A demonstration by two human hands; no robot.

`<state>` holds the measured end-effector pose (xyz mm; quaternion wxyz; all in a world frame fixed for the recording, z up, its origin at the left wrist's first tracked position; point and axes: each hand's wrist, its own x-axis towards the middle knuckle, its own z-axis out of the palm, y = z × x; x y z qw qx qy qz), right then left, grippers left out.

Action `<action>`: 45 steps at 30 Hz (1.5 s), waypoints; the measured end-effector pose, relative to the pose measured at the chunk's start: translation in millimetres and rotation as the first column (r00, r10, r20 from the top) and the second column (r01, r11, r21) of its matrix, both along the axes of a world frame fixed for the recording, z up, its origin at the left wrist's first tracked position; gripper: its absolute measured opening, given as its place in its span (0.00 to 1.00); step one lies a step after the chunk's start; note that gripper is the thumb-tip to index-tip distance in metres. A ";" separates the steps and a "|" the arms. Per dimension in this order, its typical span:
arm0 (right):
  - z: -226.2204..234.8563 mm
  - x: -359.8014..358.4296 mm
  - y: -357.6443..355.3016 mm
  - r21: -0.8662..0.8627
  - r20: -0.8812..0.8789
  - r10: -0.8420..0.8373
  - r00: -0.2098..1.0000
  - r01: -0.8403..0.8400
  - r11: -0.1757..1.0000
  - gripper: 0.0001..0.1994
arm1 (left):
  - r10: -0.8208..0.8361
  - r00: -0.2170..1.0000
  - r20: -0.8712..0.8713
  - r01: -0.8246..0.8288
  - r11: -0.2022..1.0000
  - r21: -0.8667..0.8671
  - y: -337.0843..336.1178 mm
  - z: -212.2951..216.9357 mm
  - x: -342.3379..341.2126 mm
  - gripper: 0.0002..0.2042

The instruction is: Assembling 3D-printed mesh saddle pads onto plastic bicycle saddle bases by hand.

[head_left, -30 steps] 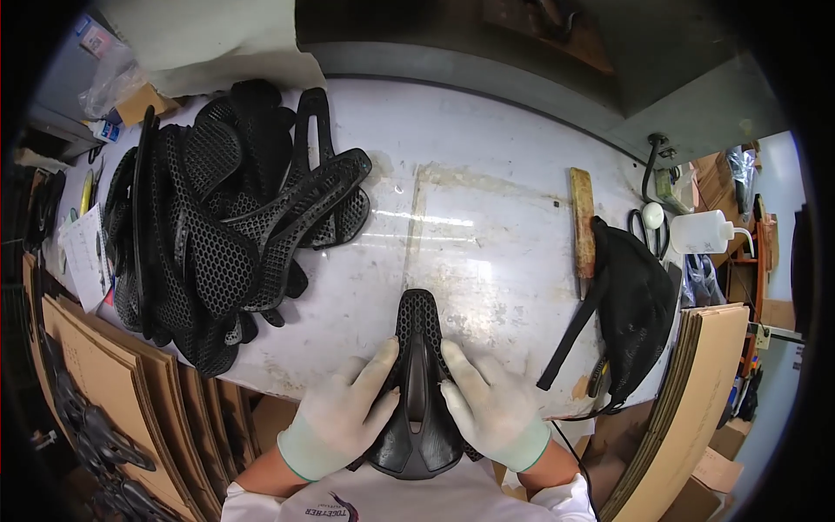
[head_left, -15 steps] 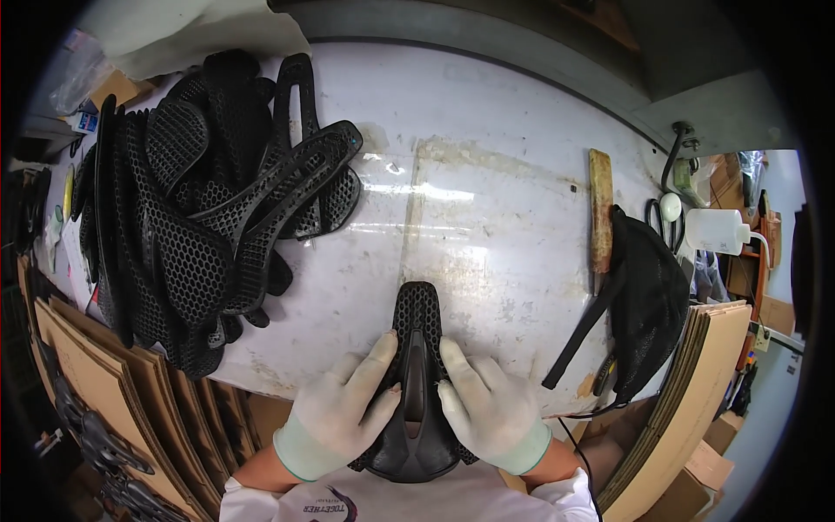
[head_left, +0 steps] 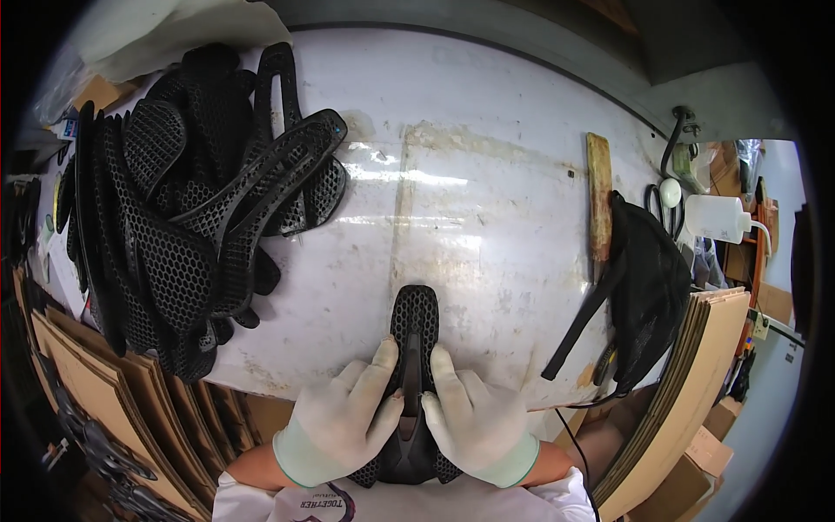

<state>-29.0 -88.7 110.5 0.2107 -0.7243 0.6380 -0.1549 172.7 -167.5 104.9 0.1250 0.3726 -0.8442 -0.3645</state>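
Note:
A black bicycle saddle (head_left: 416, 300) with a honeycomb surface and a long central slot lies nose away from me at the table's near edge. My left hand (head_left: 339, 426), in a white glove, is closed along its left side, thumb by the slot. On the opposite side my gloved right hand (head_left: 483, 422) grips the saddle too, its thumb at the slot's edge. Both hands cover much of the middle; the wide rear rests close to my shirt. To the left, several black honeycomb saddle pads (head_left: 178, 257) lie in a heap.
On the right of the table (head_left: 487, 96) are a worn wooden stick (head_left: 598, 196) and a black mesh fabric item (head_left: 648, 287). Beyond them is a white squeeze bottle (head_left: 715, 217). Cardboard sheets stand upright at the left (head_left: 104, 391) and right (head_left: 687, 383).
My right hand has shifted inward, its thumb closer to the slot. The left hand keeps its hold with little movement. The whole view has shifted slightly.

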 end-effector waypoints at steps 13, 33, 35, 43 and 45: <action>3.2 11.3 -1.8 0.059 -0.107 -0.047 0.993 0.054 0.997 0.29 | 0.092 0.993 0.073 -0.086 0.992 -0.088 4.6 -5.7 -17.0 0.34; -26.1 -35.3 76.0 -0.234 0.500 0.356 0.789 -0.273 0.933 0.29 | -0.032 0.993 0.117 0.044 0.993 -0.105 -10.2 -10.3 -19.5 0.31; -21.8 -37.9 82.6 -0.077 0.549 0.242 0.800 -0.240 0.968 0.27 | -0.035 0.986 0.163 0.047 0.996 -0.071 -10.7 -8.2 -22.8 0.30; -17.2 -34.3 71.5 -0.134 0.523 0.287 0.803 -0.255 0.958 0.27 | -0.018 0.989 0.150 0.027 0.998 -0.054 -6.8 -9.1 -23.1 0.29; -14.2 -35.2 70.1 -0.141 0.493 0.312 0.812 -0.279 0.950 0.27 | -0.017 0.986 0.165 0.026 0.998 -0.054 -6.6 -8.3 -23.5 0.29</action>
